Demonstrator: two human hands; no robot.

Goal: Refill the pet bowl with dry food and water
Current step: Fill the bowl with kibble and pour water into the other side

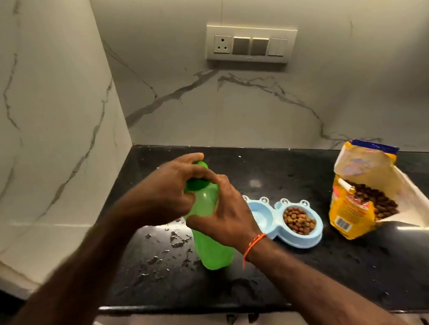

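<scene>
A green plastic bottle [212, 245] stands upright on the black counter [327, 269]. My left hand [170, 191] is wrapped over its green cap [197, 183]. My right hand [222, 217] grips the bottle's body just below the neck. Right of the bottle sits a light blue double pet bowl [310, 239]. Its right cup holds brown kibble [298, 219]; its left cup [259, 216] is partly hidden behind my right hand, and I cannot tell what is in it. An open yellow bag of dry food [352, 210] leans at the right, kibble showing in its mouth.
Water drops and smears [169, 247] lie on the counter left of the bottle. White marble walls close the corner at left and back, with a switch panel [250, 43] on the back wall. The counter's front edge [197, 306] runs below my arms.
</scene>
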